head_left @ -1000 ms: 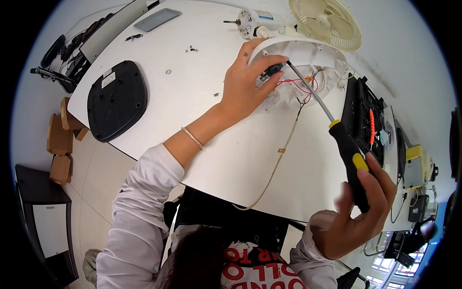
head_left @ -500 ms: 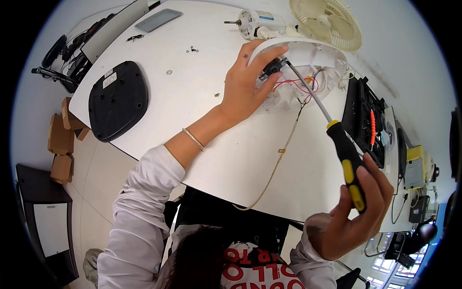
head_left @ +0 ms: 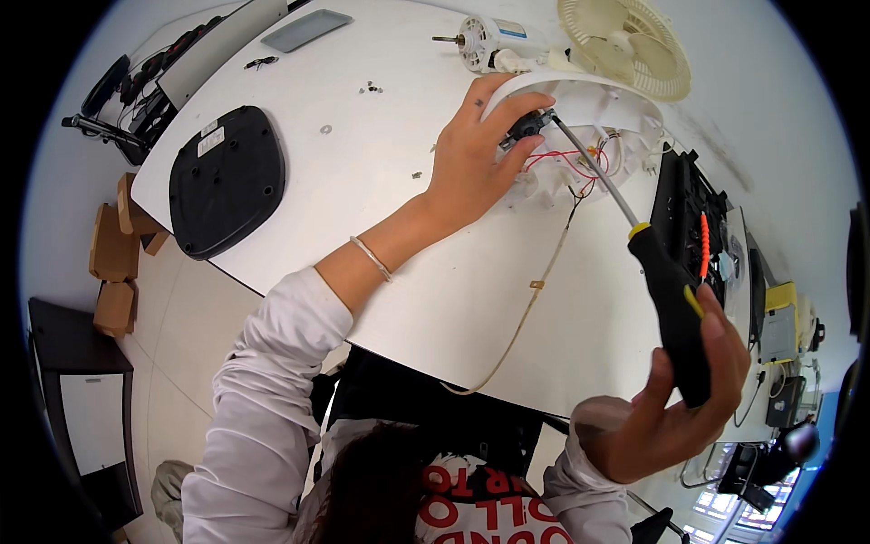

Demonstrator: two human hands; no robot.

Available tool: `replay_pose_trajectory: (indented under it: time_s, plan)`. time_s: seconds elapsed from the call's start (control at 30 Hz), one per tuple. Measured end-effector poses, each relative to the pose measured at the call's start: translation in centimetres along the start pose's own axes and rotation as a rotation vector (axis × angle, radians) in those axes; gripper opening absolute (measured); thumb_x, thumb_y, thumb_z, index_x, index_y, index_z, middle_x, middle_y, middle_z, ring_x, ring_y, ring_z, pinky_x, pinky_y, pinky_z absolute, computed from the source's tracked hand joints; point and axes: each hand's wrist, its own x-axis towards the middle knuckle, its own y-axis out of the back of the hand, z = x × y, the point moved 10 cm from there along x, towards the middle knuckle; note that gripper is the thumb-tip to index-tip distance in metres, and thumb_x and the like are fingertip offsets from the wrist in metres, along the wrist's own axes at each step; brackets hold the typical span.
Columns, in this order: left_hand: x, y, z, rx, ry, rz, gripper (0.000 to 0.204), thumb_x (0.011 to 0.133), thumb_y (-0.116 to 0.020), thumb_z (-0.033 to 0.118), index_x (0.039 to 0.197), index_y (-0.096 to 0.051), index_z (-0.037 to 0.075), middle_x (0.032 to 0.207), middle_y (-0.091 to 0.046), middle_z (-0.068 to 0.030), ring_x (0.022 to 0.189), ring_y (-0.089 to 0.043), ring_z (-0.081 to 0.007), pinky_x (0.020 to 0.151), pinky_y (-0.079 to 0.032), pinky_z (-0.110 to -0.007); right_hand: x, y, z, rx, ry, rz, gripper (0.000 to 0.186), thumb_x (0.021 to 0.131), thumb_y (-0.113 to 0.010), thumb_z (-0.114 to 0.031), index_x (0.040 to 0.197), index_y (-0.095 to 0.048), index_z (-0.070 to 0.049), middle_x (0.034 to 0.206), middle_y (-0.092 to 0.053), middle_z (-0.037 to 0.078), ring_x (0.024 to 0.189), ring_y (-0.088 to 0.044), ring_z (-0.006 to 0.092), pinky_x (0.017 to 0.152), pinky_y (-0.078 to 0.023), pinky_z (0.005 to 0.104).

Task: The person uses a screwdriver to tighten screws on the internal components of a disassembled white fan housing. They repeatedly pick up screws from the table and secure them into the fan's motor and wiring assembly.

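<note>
My left hand [head_left: 473, 163] is closed on a small black component [head_left: 527, 127] at the inside of a curved white plastic housing [head_left: 609, 102]. Red wires [head_left: 569, 155] loop inside that housing, and a thin pale cable [head_left: 517, 335] trails from it toward the table's front edge. At the lower right, my right hand [head_left: 675, 417] grips a screwdriver [head_left: 671, 317] with a black and yellow handle. The screwdriver's long shaft reaches up to the black component beside my left fingertips; whether its tip sits in a screw is too small to tell.
The white table [head_left: 362, 181] holds a black base plate [head_left: 227, 181], grey tray [head_left: 306, 29], small screws [head_left: 370, 87], a motor [head_left: 489, 43], a fan cage [head_left: 625, 45] and a black toolbox [head_left: 680, 208]. Cardboard boxes [head_left: 113, 249] stand on the floor at left.
The screwdriver handle has turned in my right hand, its yellow grip showing differently, and my fingers have shifted on it. My left hand stays on the component; the whole view has shifted slightly.
</note>
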Motion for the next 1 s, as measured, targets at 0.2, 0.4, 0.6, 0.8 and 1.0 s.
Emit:
replay_pose_trajectory:
  time_s: [0.2,0.4,0.6,0.8,1.0]
  plan:
    - [-0.1,-0.1,-0.1,0.027,0.016,-0.007,0.034,0.074,-0.068,0.001,0.105,-0.06,0.011,0.116,-0.048,-0.0126,0.087,-0.058,-0.0233,0.073,-0.05,-0.031,-0.6,0.1,2.1,0.117,-0.128,0.031,0.047,0.079,-0.066,-0.014,0.119,-0.044,-0.001,0.116,-0.052,0.024,0.098,-0.055,0.0346,0.081,-0.047,0.0383]
    - [0.0,0.1,0.2,0.056,-0.038,0.027,0.036,0.072,-0.069,0.002,0.105,-0.059,0.014,0.117,-0.047,-0.0107,0.083,-0.059,-0.0239,0.066,-0.05,-0.031,-0.7,-1.3,-0.5,0.088,-0.023,-0.184,0.044,0.079,-0.062,0.001,0.119,-0.048,-0.006,0.112,-0.057,0.022,0.097,-0.061,0.0322,0.08,-0.054,0.036]
    - [0.0,-0.1,-0.1,0.009,0.036,-0.006,0.037,0.073,-0.068,0.001,0.106,-0.059,0.013,0.119,-0.047,-0.0124,0.093,-0.058,-0.0238,0.075,-0.051,-0.03,0.1,-0.4,0.4,0.041,0.016,-0.059,0.041,0.081,-0.063,-0.006,0.118,-0.046,0.001,0.108,-0.057,0.028,0.101,-0.058,0.0361,0.08,-0.053,0.0362]
    - [-0.3,-0.4,0.2,-0.005,0.043,0.0,0.039,0.074,-0.064,-0.001,0.109,-0.057,0.013,0.121,-0.044,-0.0132,0.092,-0.058,-0.0255,0.074,-0.051,-0.031,-0.4,0.1,1.7,0.156,-0.064,-0.004,0.044,0.078,-0.066,-0.005,0.115,-0.044,0.005,0.106,-0.057,0.029,0.099,-0.06,0.0369,0.081,-0.053,0.0366]
    - [-0.5,-0.9,0.6,-0.001,-0.006,-0.022,0.045,0.076,-0.059,-0.003,0.116,-0.052,0.016,0.123,-0.042,-0.0183,0.092,-0.056,-0.0319,0.07,-0.049,-0.034,-0.3,1.9,4.1,-0.051,-0.275,0.127,0.035,0.08,-0.066,-0.018,0.104,-0.052,0.003,0.091,-0.059,0.017,0.089,-0.063,0.026,0.074,-0.052,0.0285]
